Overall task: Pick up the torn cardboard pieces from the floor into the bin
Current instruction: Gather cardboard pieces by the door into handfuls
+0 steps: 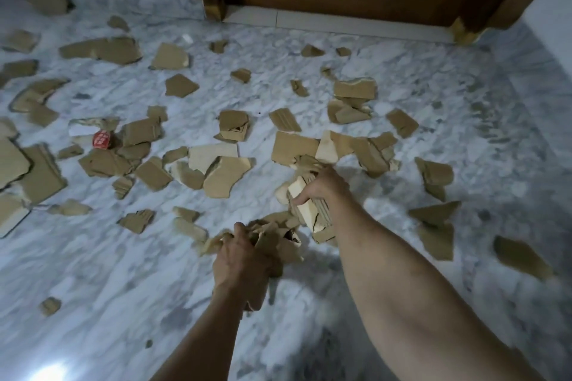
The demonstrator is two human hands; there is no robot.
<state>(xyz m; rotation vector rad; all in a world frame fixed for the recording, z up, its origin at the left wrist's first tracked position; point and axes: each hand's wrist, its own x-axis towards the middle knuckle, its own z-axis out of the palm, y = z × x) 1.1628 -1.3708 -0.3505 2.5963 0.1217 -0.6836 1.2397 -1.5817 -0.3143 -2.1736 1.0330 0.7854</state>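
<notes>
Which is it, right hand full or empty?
Full. The right hand is closed around a bundle of torn cardboard pieces, held above the marble floor.

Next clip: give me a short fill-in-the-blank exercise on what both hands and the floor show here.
1. The left hand and the right hand each grip a bunch of torn ____.
2. Loose pieces lie scattered on the ____ floor.
3. At the top of the view stands a brown wooden ____.
4. One piece at the left bears a ____ sticker.

Missing words: cardboard; marble; door; red
</notes>
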